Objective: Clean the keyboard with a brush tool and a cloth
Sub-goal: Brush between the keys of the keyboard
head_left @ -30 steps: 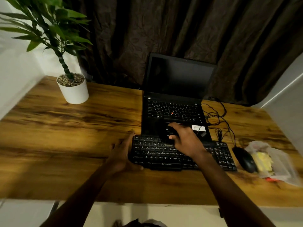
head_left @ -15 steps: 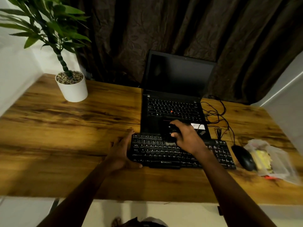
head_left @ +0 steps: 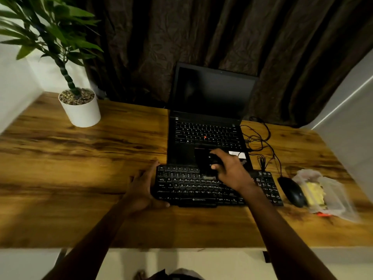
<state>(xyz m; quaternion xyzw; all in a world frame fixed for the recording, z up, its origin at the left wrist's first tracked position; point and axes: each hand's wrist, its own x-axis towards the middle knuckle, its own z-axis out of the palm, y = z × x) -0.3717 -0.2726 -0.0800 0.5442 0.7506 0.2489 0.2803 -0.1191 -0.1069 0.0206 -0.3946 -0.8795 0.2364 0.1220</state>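
Black brush (head_left: 203,162) barely shifted, right hand (head_left: 232,171) curled round it; left hand (head_left: 141,188) pinches keyboard (head_left: 189,188).

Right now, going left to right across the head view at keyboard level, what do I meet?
Left hand → keyboard → mouse → plastic bag. Right hand with brush tool overlaps the keyboard, so omitted.

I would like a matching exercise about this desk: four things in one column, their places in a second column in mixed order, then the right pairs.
Things
1. brush tool
2. mouse
3. plant pot
4. keyboard

Places
A. far left corner of the desk
B. held at its left edge by the left hand
C. gripped by the right hand
D. next to the plastic bag, on its left

Pairs: 1-C, 2-D, 3-A, 4-B
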